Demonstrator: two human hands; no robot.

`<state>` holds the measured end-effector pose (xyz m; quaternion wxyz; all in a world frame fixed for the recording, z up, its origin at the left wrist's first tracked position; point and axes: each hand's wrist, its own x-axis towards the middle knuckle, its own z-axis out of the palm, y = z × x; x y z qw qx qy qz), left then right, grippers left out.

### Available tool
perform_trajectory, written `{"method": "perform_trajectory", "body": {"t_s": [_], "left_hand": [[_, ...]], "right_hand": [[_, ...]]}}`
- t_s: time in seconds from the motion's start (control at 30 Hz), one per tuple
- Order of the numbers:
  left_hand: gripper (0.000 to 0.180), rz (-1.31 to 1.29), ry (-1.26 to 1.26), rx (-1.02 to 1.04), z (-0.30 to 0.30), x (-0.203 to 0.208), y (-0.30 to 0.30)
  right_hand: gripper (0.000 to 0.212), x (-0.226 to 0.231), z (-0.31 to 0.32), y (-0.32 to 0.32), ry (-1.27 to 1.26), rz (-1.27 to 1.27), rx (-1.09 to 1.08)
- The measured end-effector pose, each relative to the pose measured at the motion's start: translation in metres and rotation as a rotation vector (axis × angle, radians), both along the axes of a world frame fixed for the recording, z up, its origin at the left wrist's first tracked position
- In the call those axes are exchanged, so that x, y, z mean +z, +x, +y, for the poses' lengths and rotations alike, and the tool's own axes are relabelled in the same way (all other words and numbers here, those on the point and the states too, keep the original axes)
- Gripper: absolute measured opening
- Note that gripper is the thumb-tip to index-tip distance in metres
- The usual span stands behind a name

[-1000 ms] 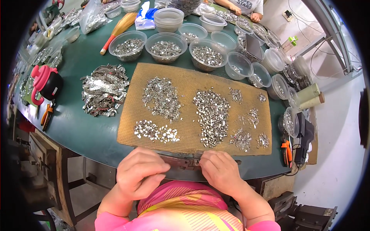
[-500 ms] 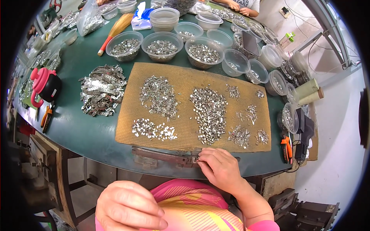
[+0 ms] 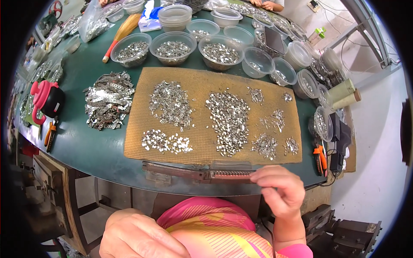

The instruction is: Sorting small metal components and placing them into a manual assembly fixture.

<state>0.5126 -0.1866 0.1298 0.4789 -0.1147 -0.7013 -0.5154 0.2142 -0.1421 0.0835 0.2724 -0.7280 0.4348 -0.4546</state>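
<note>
Along the near edge of the table lies a long dark metal bar. Its right part carries a row of small shiny metal pieces set side by side. My right hand is at the bar's right end, fingers curled and closed, fingertips over that end; whatever they grip is hidden. Low on the left, in front of my body, my left hand is closed with bent fingers. Its fingertips run out of the picture, so what it holds does not show. Beyond the bar, a brown textured mat bears several piles of small silver metal pieces.
Left of the mat lies a heap of metal strips. Farther left are a pink-and-black pot and orange-handled pliers; another pair lies right. Plastic tubs, a brush and a phone stand behind. Another person's hands work beyond.
My right hand has slid right along the bar, uncovering the row of small pieces. My left hand has dropped lower and slightly left. The whole view has shifted a little.
</note>
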Motion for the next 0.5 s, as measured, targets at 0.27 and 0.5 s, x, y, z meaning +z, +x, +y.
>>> {"method": "perform_trajectory", "body": {"t_s": [0.27,0.5], "left_hand": [[0.015,0.027,0.05,-0.123,-0.011,-0.008,-0.02],[0.033,-0.038,-0.009,0.085,-0.016,-0.046,-0.022]], "right_hand": [[0.018,-0.025,0.007,-0.02,0.076,0.123,-0.153],[0.016,-0.056,0.016,-0.039,0.087,0.298,-0.303]]}}
